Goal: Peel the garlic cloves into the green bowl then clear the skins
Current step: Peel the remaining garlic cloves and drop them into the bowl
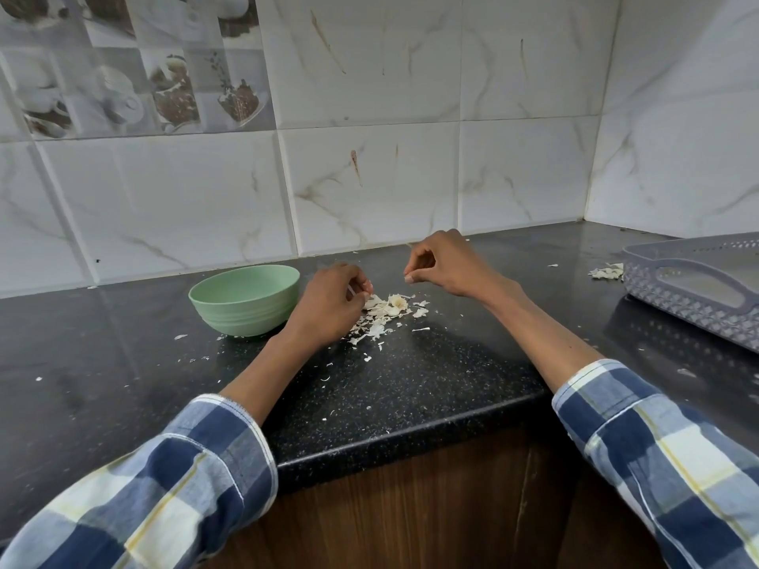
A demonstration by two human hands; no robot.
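Left hand (328,305) curled at edge of white papery garlic-skin pile (384,314), pinching skin or clove, couldn't tell which. Right hand (439,264) sat beyond pile, fingertips pinched; contents unclear. Pale green ribbed plastic bowl (246,299) sat left of left-hand grip, interior hidden. Risk: light flakes scatter across black speckled counter (410,388) on sweep.

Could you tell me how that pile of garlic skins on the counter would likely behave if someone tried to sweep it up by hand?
The garlic skins look thin and flaky, so probably very light and apt to scatter. Stray flecks already dot the dark counter, suggesting small bits may cling or slip past fingers. They would likely crumple rather than hold shape.
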